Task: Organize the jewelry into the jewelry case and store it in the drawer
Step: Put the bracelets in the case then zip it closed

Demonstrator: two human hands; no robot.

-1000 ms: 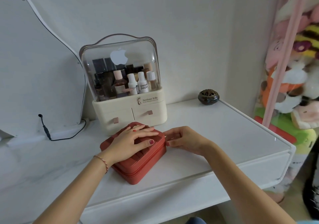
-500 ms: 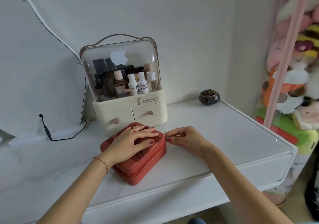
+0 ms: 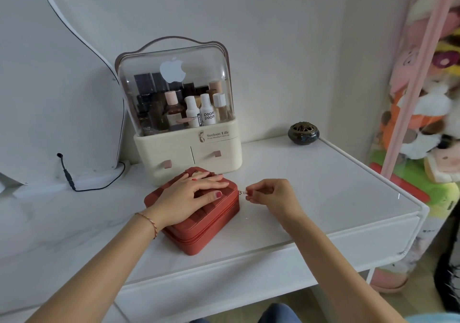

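Left hand (image 3: 196,193) lies flat w/ fingers straight, pressing on the lid of the red jewelry case (image 3: 211,225) at frame centre. Right hand (image 3: 271,195) pinches the small metal zipper pull (image 3: 242,192) at the case's right corner, thumb & forefinger curled on it. From my end the case looks closed, sitting on the white table (image 3: 323,198). Behind it, cream cosmetics organizer (image 3: 189,148) w/ bottles; dark incense burner (image 3: 303,133) further right; plush toys (image 3: 423,123) at right edge.
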